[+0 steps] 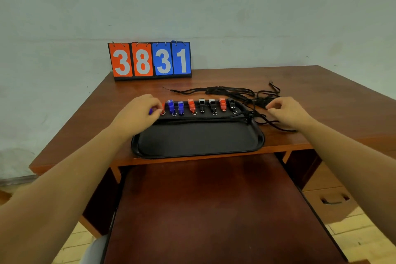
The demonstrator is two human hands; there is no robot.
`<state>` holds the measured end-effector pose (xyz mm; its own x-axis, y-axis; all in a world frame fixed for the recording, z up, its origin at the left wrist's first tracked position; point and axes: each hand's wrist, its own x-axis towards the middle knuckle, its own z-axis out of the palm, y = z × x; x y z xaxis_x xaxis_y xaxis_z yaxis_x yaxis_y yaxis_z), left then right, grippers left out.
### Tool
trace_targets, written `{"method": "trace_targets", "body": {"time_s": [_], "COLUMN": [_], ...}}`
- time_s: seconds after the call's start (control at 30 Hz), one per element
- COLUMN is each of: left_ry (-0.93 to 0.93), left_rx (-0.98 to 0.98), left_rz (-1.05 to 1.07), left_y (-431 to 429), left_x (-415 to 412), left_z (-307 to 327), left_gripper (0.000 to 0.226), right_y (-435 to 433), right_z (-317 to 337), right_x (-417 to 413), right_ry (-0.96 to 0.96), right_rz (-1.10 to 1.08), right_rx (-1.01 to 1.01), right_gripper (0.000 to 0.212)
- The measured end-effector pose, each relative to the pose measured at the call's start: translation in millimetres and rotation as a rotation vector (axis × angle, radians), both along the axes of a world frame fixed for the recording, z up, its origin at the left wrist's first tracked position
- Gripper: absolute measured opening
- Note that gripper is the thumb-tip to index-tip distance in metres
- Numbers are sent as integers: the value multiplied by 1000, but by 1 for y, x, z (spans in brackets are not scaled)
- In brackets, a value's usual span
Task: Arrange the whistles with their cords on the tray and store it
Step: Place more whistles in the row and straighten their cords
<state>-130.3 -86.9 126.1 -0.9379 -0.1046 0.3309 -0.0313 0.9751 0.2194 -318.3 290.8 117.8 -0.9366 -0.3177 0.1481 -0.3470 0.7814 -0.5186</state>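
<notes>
A black tray (pixel 197 141) is placed on a brown wooden desk (pixel 300 83), close to its near edge; along the far side of the tray a row of whistles (pixel 201 105) is laid, each with a small metal ring turned toward the person; from left to right a red one, two blue, one red, two black, one red and one black can be counted. The left hand (pixel 137 111) is set at the left end of this row with the fingers curled; a small blue piece (pixel 150 111) is pinched under them, of which only a tip is seen; the fingertips are touching the red whistle (pixel 162 106) at the end of the row, which is half hidden by them. The right hand (pixel 287 111) is held over the desk just beside the right end of the tray; the thumb and forefinger are brought near together and the other fingers are curled; it cannot be told whether a cord is held between them. The black cords (pixel 235 92) are spread in a loose tangle on the desk behind and to the right of the tray; one strand is laid across the tray just before the whistles. A flip scoreboard (pixel 150 60) showing 38 in orange and 31 in blue is stood at the far edge of the desk, by the pale wall (pixel 235 6). Under the desk top a dark pull-out shelf (pixel 214 210) is drawn toward the person; a drawer (pixel 334 201) with a handle is seen at the right.
</notes>
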Motion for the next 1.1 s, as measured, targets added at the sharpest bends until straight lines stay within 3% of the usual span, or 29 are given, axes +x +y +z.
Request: {"method": "trace_targets", "body": {"time_s": [0.17,0.23,0.33,0.5,0.83,0.97,1.1], "left_ry": [-32,-34,-17,-194,-283,-260,-49], "left_rx": [42,49,19,-23,-81,-76,-91], "left_rz": [-169,-217,-267,-243,-196,-191,-172], "left_y": [49,65,83,104,103,105,105], "left_x": [-13,-19,-30,-40,-48,-46,-45], "left_z": [-6,-15,-28,-39,-44,-42,-37], "left_gripper": [7,10,31,61,55,53,46], "right_y": [11,11,12,19,18,10,-2], "right_z": [-12,-17,-18,-7,38,59,85], "right_x": [6,6,9,10,3,5,16], "right_ry": [-126,-63,-11,17,187,286,246], "right_rz": [76,61,-21,-120,-388,-306,-136], "right_rx": [190,219,203,-7,-414,-463,-657], "right_gripper": [40,31,16,11,24,24,9]}}
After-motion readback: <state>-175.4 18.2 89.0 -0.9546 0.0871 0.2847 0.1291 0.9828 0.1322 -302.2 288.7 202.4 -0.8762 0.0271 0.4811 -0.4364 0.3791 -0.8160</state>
